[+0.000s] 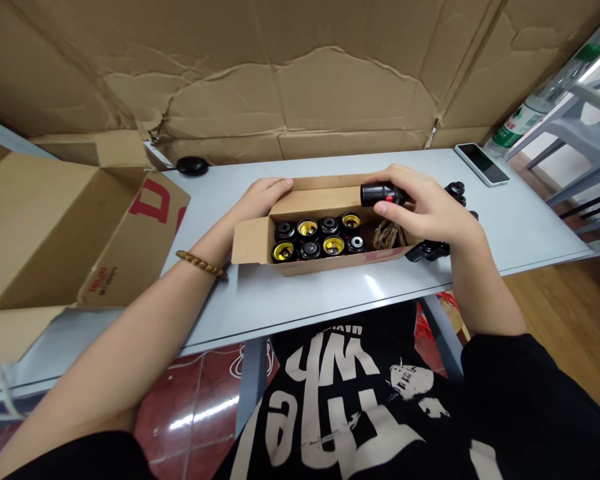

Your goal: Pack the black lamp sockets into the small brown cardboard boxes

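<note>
A small open cardboard box (253,241) stands on the white table, holding several black cylindrical parts (311,250), some with yellow insides. Crumpled brown paper (389,235) lies at its right end. My left hand (265,198) rests at the box's back left corner, its fingers closed along the raised flap; the grip is partly hidden. Above the box's right part, my right hand (420,203) holds a black cylinder (380,194) with a red mark, tilted nearly sideways. More black parts (429,251) lie on the table beside and beneath that hand.
At the left is a large open carton (125,247). A black round object (192,166) lies near the back edge. A phone (481,164) and a plastic bottle (523,123) are at the back right. Tall cardboard (300,93) stands behind the table (220,303).
</note>
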Available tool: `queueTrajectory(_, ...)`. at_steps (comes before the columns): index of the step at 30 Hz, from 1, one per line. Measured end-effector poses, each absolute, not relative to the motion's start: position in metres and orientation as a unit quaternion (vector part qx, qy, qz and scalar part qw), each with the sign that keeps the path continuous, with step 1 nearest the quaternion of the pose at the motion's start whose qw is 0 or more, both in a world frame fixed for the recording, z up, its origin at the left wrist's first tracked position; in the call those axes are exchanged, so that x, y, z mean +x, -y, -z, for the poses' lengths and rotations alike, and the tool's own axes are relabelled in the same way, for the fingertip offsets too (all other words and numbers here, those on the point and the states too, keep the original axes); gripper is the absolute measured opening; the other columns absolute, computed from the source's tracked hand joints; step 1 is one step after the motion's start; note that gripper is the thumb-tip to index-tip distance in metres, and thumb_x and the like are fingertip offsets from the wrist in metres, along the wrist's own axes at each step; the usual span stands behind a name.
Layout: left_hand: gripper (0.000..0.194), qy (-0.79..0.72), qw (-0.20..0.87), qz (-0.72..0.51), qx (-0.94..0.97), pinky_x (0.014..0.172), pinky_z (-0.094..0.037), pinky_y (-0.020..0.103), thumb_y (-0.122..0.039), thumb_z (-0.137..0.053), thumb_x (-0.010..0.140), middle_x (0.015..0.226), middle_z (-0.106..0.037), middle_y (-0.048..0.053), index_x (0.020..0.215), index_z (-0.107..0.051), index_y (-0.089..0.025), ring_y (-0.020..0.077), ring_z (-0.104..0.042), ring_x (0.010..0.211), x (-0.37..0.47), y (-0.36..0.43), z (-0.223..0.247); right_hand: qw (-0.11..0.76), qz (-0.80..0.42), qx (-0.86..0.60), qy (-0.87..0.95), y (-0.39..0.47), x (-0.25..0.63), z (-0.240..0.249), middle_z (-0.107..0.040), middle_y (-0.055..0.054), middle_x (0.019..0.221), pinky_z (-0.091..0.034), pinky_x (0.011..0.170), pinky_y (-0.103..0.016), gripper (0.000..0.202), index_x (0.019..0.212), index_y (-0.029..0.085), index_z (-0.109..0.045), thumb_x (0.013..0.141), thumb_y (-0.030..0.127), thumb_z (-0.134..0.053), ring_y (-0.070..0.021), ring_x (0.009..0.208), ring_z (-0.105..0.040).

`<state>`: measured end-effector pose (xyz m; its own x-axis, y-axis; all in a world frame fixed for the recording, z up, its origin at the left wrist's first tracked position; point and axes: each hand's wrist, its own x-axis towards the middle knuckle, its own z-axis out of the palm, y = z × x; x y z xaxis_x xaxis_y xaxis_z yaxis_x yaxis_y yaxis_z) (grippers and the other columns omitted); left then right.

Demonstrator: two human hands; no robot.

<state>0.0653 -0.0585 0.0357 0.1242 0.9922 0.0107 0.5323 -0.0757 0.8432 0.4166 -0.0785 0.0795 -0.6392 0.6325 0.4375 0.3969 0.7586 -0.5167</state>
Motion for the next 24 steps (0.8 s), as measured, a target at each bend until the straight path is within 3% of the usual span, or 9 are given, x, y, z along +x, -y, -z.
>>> queueTrajectory(12, 0.042, -0.580, 0.359, -0.311, 0.662, 0.086, -0.047, 0.039, -0.064, -0.062, 0.098, 0.089, -0.061, 0.006, 0.083, -0.052, -0.026, 0.0261, -0.051, 0.088, 0.0642, 0.0559, -0.0357, 0.305, -0.141, -0.303, 0.892, 0.0829, 0.4177, -0.0845, -0.081, -0.010, 0.134, -0.058, 0.113, -0.061, 0.037, 0.143, 0.034, -0.079, 0.110, 0.047, -0.067, -0.0392, 0.122, -0.074)
queueTrajectory(24, 0.039, -0.572, 0.358, -0.319, 0.665, 0.078, -0.043, 0.036, -0.058, -0.060, 0.103, 0.085, -0.059, 0.003, 0.085, -0.056, -0.023, 0.0227, -0.052, 0.083, 0.0624, 0.0536, -0.0317, 0.331, -0.136, -0.268, 0.894, 0.0780, 0.4191, -0.0784, -0.081, -0.012, 0.130, -0.058, 0.112, -0.053, 0.046, 0.143, 0.026, -0.079, 0.120, 0.058, -0.056, -0.0350, 0.120, -0.076)
